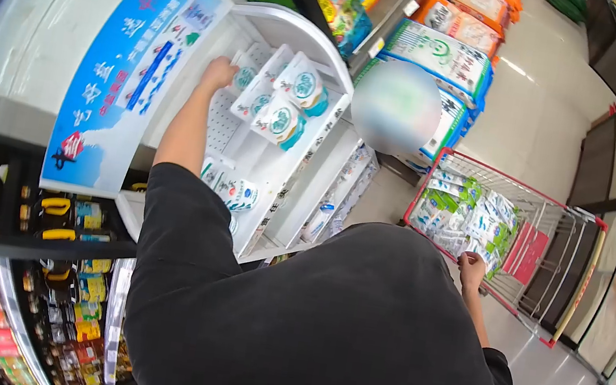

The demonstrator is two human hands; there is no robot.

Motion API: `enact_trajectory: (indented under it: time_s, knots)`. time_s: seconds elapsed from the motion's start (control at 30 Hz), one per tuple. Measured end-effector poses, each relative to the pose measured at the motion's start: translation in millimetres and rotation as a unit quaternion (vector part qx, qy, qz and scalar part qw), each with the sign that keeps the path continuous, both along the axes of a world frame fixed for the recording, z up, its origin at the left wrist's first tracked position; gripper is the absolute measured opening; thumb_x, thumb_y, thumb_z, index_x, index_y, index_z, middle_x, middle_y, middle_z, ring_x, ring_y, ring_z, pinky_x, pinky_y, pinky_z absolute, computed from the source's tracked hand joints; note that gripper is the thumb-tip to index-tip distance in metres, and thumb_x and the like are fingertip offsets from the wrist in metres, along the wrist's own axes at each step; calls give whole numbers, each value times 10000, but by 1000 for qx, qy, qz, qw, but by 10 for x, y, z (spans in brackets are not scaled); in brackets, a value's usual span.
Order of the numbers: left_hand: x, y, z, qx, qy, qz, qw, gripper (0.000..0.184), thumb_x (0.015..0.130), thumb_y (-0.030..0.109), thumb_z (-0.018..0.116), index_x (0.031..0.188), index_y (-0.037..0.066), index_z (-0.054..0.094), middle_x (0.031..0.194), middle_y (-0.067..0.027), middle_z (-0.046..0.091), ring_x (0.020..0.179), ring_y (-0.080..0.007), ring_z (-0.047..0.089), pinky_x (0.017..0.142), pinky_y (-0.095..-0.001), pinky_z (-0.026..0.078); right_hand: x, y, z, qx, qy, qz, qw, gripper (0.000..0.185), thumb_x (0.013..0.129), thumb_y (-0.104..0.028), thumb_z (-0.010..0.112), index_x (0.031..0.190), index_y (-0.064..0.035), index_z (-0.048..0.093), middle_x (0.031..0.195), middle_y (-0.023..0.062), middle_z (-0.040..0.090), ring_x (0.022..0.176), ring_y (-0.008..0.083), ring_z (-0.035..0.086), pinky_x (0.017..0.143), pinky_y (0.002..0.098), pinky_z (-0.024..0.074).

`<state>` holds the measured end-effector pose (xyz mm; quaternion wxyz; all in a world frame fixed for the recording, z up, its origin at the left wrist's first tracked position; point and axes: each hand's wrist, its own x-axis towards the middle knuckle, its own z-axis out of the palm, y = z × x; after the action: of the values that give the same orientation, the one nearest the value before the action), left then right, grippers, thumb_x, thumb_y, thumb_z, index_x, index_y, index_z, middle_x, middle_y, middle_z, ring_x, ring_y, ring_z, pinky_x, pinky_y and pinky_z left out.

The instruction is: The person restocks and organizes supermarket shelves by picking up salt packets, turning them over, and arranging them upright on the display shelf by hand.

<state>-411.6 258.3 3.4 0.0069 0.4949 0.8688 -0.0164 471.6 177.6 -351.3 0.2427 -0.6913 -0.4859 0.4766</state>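
My left hand [219, 73] reaches into a white display shelf [302, 20], its fingers closed at the edge of a white packet [243, 76]. Beside that packet lie several more white packets with round teal labels [284, 120]. Lower on the same shelf are white packets with green print [233, 188]. My right hand [471, 269] is curled next to the near rim of a red-edged shopping cart [543, 199]; whether it holds anything is too small to tell. White and green packets [472, 214] fill one end of the cart.
A blue sign panel [128, 74] stands left of the display. Beyond it are stacked large bags [436, 52], partly behind a blurred patch. Packaged goods [84, 278] hang at the lower left. Dark-framed shelving [605, 173] stands at the right, past the cart.
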Motion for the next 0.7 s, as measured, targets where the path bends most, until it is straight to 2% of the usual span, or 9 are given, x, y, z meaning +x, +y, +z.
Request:
enact_trajectory:
  time_s: [0.07, 0.1, 0.13, 0.17, 0.33, 0.47, 0.53, 0.63, 0.7]
  knots:
    - [-252, -16, -344, -1, 40, -44, 998, 528, 941, 403, 703, 1180, -67, 720, 1151, -325, 738, 1143, -468, 700, 1001, -537, 542, 219, -206, -256, -29, -48, 6, 998, 192, 986, -158, 720, 1043, 26, 730, 847, 114, 787, 721, 157, 742, 636, 301, 584]
    - [-193, -15, -335, -19, 8, -37, 999, 581, 937, 424, 708, 1241, -71, 695, 1264, -341, 696, 1203, -482, 666, 1032, -542, 526, 312, -330, -412, -30, -52, -12, 998, 193, 983, -157, 722, 1028, 30, 735, 831, 113, 782, 704, 160, 739, 627, 313, 587]
    - [-825, 91, -786, -31, 56, -103, 993, 603, 929, 434, 722, 1234, -85, 696, 1237, -333, 709, 1186, -485, 676, 1032, -539, 529, 329, -426, -283, -48, -68, -13, 996, 188, 971, -148, 731, 1018, 34, 738, 814, 113, 778, 686, 165, 738, 625, 321, 590]
    - [-421, 62, -487, -29, 24, -45, 998, 606, 924, 431, 732, 1215, -100, 696, 1231, -343, 706, 1180, -491, 677, 1032, -537, 531, 400, -531, -404, -46, -60, -25, 997, 180, 952, -136, 740, 1007, 35, 745, 804, 116, 780, 683, 171, 743, 627, 326, 593]
    - [47, 55, 44, -67, 2, -78, 995, 562, 878, 418, 774, 1080, -103, 723, 1103, -335, 732, 1065, -469, 721, 932, -518, 560, 510, -788, -389, -89, -88, -56, 991, 175, 939, -129, 723, 1003, 33, 751, 805, 126, 786, 697, 179, 754, 648, 332, 601]
    - [9, 99, 93, -105, -39, -72, 991, 506, 844, 411, 810, 917, -84, 737, 923, -317, 732, 922, -429, 750, 816, -505, 563, 608, -845, -476, -95, -79, -61, 991, 192, 977, -158, 714, 1026, 26, 744, 841, 130, 789, 724, 182, 758, 638, 320, 590]
    - [9, 14, 51, -37, -27, -104, 994, 491, 842, 407, 813, 883, -76, 736, 883, -319, 721, 893, -423, 746, 799, -503, 553, 564, -763, -395, -95, -76, -53, 991, 187, 980, -152, 713, 1025, 27, 741, 847, 133, 789, 722, 183, 757, 637, 319, 590]
    - [130, -20, 137, -67, -23, -75, 995, 484, 853, 403, 801, 916, -75, 745, 890, -313, 731, 914, -434, 746, 810, -501, 562, 601, -596, -388, -83, -68, -42, 993, 177, 983, -145, 712, 1024, 25, 735, 852, 137, 788, 720, 184, 756, 636, 315, 588]
    - [189, -128, 188, -2, -41, -92, 995, 472, 861, 391, 793, 956, -70, 761, 900, -310, 742, 936, -436, 748, 825, -496, 570, 608, -481, -462, -76, -53, -50, 994, 201, 974, -174, 726, 1013, 23, 736, 868, 136, 796, 722, 183, 759, 653, 324, 595]
